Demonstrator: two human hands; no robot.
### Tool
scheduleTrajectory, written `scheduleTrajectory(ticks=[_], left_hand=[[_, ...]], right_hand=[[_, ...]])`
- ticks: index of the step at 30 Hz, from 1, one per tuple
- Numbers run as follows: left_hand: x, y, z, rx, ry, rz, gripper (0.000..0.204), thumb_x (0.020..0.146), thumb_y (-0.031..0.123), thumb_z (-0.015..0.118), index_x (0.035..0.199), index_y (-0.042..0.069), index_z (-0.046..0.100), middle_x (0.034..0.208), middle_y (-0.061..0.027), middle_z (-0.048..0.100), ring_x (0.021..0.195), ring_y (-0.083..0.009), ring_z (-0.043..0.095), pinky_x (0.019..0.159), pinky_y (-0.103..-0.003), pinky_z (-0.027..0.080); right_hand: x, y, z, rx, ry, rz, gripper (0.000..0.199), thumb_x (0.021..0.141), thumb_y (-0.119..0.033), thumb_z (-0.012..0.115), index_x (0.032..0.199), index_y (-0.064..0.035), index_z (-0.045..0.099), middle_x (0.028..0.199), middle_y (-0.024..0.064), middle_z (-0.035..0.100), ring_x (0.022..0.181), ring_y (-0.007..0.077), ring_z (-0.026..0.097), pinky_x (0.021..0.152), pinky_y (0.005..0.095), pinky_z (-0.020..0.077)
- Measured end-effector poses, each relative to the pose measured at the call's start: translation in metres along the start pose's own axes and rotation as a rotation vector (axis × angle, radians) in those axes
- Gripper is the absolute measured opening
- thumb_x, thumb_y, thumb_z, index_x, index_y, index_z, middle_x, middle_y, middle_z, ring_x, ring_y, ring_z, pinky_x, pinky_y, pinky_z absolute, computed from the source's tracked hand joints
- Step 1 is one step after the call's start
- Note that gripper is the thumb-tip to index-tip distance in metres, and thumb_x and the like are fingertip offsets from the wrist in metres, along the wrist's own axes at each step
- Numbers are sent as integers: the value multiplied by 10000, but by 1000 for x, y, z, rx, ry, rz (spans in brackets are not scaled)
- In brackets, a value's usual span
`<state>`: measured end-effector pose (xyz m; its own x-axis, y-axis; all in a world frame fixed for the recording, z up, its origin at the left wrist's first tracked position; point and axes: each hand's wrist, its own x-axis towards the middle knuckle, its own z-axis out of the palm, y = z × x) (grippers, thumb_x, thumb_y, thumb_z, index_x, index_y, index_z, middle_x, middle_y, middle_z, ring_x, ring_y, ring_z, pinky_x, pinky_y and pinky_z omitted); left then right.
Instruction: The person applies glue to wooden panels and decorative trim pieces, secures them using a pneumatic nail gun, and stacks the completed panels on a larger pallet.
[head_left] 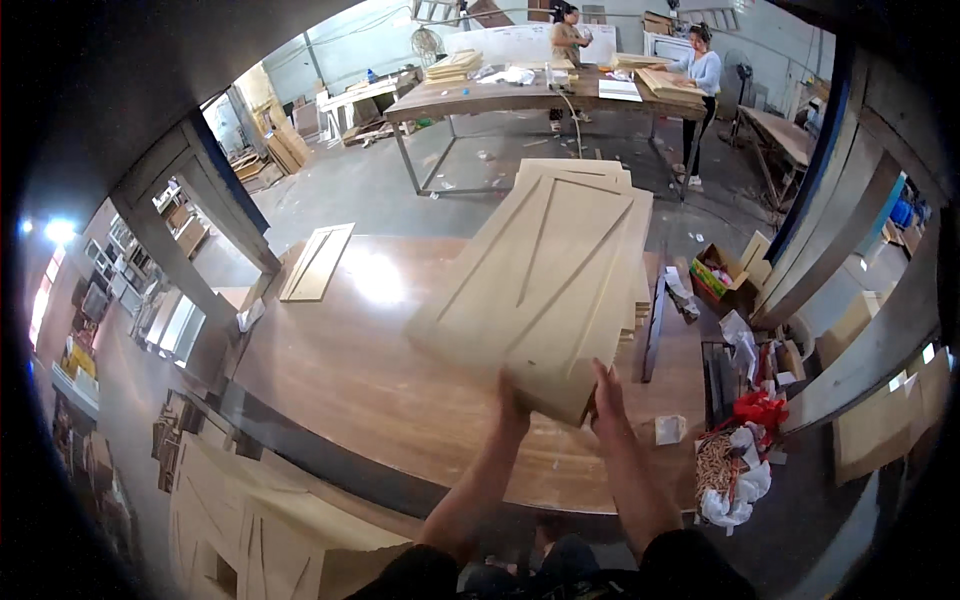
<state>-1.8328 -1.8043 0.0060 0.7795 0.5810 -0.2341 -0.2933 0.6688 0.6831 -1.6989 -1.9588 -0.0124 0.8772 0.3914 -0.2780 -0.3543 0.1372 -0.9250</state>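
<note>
A long pale wooden panel (pixel 545 290) with raised strips forming a diagonal pattern is lifted over the brown worktable (pixel 360 370). My left hand (pixel 512 400) grips its near edge from the left. My right hand (pixel 607 395) grips the same near edge from the right. Beneath the panel's far end lies a stack of similar panels (pixel 590 175) on the table's right side.
A smaller panel (pixel 318 262) lies at the table's far left. More panels (pixel 270 530) lean at the lower left. A box (pixel 722 275) and scraps with red material (pixel 755 410) crowd the right floor. Two people (pixel 700 75) stand at a far table (pixel 520 95).
</note>
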Motion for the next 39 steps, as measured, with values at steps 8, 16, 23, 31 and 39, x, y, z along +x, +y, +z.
scheduleTrajectory(ticks=[8, 16, 23, 31, 39], left_hand=[[-117, 67, -58, -61, 168, 19, 548, 969, 479, 532, 1311, 52, 559, 1296, -116, 603, 1218, -299, 553, 1036, -483, 459], [-255, 114, -125, 21, 390, 67, 769, 882, 571, 600, 1440, 60, 462, 1305, -176, 565, 1183, -360, 549, 1009, -515, 458], [-295, 99, -155, 72, 716, -38, 872, 939, 720, 482, 1524, 78, 398, 1376, -125, 559, 1186, -319, 567, 1005, -479, 484], [-293, 68, -138, -213, 724, -43, 940, 923, 837, 318, 1588, 173, 352, 1573, -78, 444, 1362, -289, 481, 1099, -451, 426], [-269, 1, -172, -602, 530, 154, 760, 1019, 662, 386, 1542, 113, 441, 1519, -68, 511, 1361, -258, 493, 1153, -423, 362]], right_hand=[[-170, 25, 31, -121, -41, 304, 825, 900, -555, 702, 1522, -125, 371, 1249, 93, 620, 999, 205, 657, 751, 343, 569], [-30, -169, -45, -543, -453, -222, 577, 902, -473, 732, 1281, -49, 634, 1037, 41, 683, 1021, 155, 642, 930, 348, 509], [229, -208, 46, -1008, -528, -447, 469, 983, -460, 602, 1075, -20, 737, 994, 157, 731, 1055, 241, 671, 950, 371, 495], [247, -177, 93, -954, -857, 370, 756, 1055, -621, 321, 1570, -69, 356, 1613, 152, 362, 1435, 343, 407, 1190, 499, 329], [146, -178, 156, -1029, -807, 184, 762, 1053, -624, 325, 1579, -73, 332, 1625, 149, 335, 1439, 350, 396, 1189, 509, 327]])
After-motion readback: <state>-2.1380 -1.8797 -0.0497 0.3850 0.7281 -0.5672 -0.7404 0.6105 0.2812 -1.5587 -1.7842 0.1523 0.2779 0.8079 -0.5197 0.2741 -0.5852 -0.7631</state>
